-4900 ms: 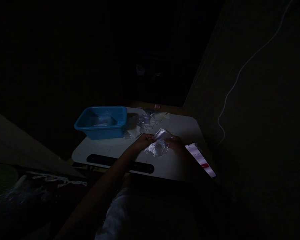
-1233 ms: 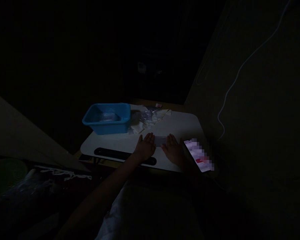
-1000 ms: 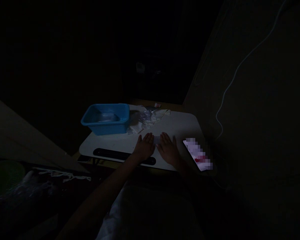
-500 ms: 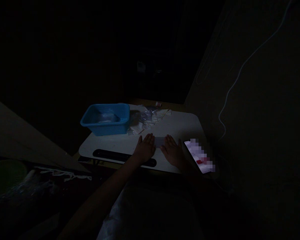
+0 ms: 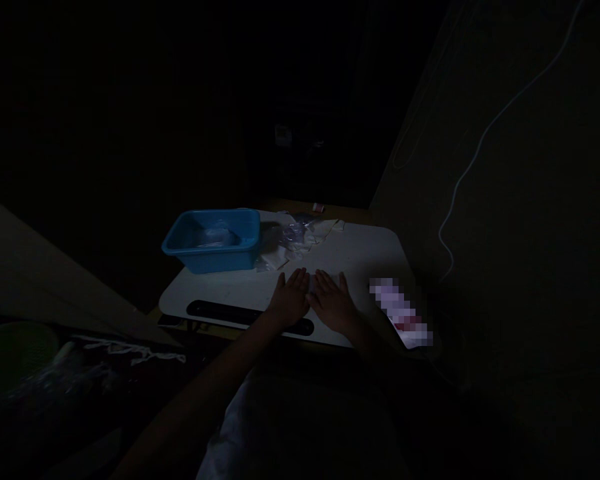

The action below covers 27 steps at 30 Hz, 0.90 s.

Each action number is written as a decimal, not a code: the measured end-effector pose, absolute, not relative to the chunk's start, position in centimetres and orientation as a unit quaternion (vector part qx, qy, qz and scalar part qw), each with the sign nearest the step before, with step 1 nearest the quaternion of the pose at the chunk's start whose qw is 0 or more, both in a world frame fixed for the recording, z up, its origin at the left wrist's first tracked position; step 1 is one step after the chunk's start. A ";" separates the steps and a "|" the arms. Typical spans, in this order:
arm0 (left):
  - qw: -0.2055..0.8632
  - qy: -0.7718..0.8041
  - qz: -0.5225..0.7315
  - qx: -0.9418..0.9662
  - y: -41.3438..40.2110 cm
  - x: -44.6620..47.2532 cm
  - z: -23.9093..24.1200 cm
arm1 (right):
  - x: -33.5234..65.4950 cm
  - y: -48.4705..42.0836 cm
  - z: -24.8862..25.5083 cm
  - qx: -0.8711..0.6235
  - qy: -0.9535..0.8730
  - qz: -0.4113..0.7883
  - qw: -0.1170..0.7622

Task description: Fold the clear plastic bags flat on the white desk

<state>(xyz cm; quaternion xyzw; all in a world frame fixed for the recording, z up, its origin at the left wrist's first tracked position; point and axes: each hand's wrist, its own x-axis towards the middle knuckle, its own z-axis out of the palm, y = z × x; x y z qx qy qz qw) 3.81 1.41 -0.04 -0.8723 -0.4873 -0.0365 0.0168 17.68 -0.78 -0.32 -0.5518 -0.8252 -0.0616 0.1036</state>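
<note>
Both of my hands lie palm down near the front of a white table (image 5: pixel 370 257). My left hand (image 5: pixel 291 297) is flat with its thumb held apart from the fingers. Close beside it, my right hand (image 5: pixel 333 304) is also flat, fingers stretched forward and thumb out. Under and between them is a small pale, see-through flat piece (image 5: pixel 311 283), mostly covered by the hands; its exact kind is too dark to make out. Crumpled clear plastic and pale wrapping (image 5: pixel 285 243) lie just beyond my fingers.
A blue plastic basin (image 5: pixel 220 260) with clear packets inside stands at the back left. A lit phone (image 5: pixel 399 310) lies at the right edge. A black slot (image 5: pixel 230 312) runs along the table's front. A white cable (image 5: pixel 473 163) hangs at the wall.
My right hand has slid left across the pale piece, almost meeting my left hand and covering more of it. My left hand stays in nearly the same place.
</note>
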 end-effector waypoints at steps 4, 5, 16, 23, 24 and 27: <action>0.021 -0.483 -0.051 -0.874 1.4 3.8 -0.2 | 18.3 -1.0 -0.5 -0.566 -0.816 -0.057 0.103; 0.022 -0.484 -0.054 -0.873 1.4 3.8 -0.3 | 18.5 -1.0 -0.6 -0.572 -0.812 -0.059 0.103; 0.032 -0.483 -0.084 -0.871 1.1 3.9 -0.4 | 19.6 -1.0 -0.5 -0.657 -0.744 -0.091 0.086; 0.028 -0.485 -0.056 -0.872 1.2 3.7 -0.5 | 18.2 -0.7 -0.5 -0.571 -0.814 -0.057 0.094; 0.028 -0.484 -0.053 -0.873 1.2 3.7 -0.5 | 18.2 -0.7 -0.7 -0.573 -0.813 -0.053 0.094; 0.028 -0.485 -0.050 -0.873 1.2 3.7 -0.4 | 18.5 -0.8 -1.0 -0.593 -0.797 -0.057 0.100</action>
